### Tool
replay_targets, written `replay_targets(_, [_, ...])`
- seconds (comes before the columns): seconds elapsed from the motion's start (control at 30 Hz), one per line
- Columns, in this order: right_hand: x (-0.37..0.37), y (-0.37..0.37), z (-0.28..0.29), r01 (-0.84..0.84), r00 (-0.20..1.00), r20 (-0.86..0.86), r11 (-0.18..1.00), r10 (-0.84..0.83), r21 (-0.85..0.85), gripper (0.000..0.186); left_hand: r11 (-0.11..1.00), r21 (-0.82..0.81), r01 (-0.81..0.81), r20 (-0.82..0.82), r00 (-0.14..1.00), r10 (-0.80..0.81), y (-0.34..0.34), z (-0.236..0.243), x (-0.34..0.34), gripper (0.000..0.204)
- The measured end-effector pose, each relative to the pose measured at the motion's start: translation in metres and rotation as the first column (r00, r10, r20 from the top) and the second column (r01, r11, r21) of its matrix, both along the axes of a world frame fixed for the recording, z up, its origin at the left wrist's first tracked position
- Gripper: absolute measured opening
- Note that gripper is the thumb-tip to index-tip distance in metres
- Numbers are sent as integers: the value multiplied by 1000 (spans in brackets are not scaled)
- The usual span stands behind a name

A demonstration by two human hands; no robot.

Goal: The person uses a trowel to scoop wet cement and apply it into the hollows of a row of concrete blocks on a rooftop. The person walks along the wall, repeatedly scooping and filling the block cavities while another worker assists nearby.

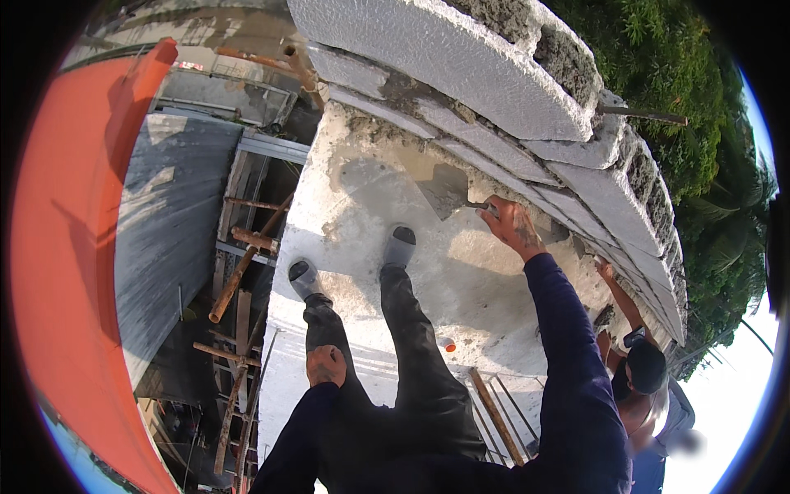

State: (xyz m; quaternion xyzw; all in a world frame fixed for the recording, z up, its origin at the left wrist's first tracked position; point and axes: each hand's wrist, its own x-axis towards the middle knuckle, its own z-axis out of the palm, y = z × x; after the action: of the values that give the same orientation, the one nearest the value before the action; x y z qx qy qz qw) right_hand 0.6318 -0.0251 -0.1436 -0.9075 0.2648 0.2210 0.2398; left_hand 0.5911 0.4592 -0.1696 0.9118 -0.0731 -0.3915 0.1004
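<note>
Bright sunlight throws shadows across the slab (pixel 461 296); the sky (pixel 732 387) glares white; edges bend.

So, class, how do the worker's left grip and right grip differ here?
The right grip is closed on the handle of a trowel; the left grip looks curled, with nothing visible in it. The right grip is stretched out toward the block wall; the left grip is close in, by the left leg. Both are bare, below dark blue sleeves.
</note>
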Motion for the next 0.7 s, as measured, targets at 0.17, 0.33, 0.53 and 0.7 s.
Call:
replay_targets(0.17, [43, -50, 1, 11, 1000, 0, 988, -11, -156, 37, 998, 45, 53, -23, 998, -52, -4, -1, -3, 19])
replay_targets(0.33, [42, -62, 40, 46, 998, -26, 994, -49, -96, 37, 995, 68, 66, -29, 998, -64, -14, -6, -2, 17])
replay_targets(0.53, [21, -67, 48, 86, 991, 107, 993, -77, -76, 33, 994, 67, 81, -52, 996, -78, -19, -5, 0, 19])
replay_targets(0.7, [-10, -65, 51, 169, 977, 155, 976, -148, -135, 30, 991, 108, 77, -93, 993, -67, -20, -3, 2, 21])
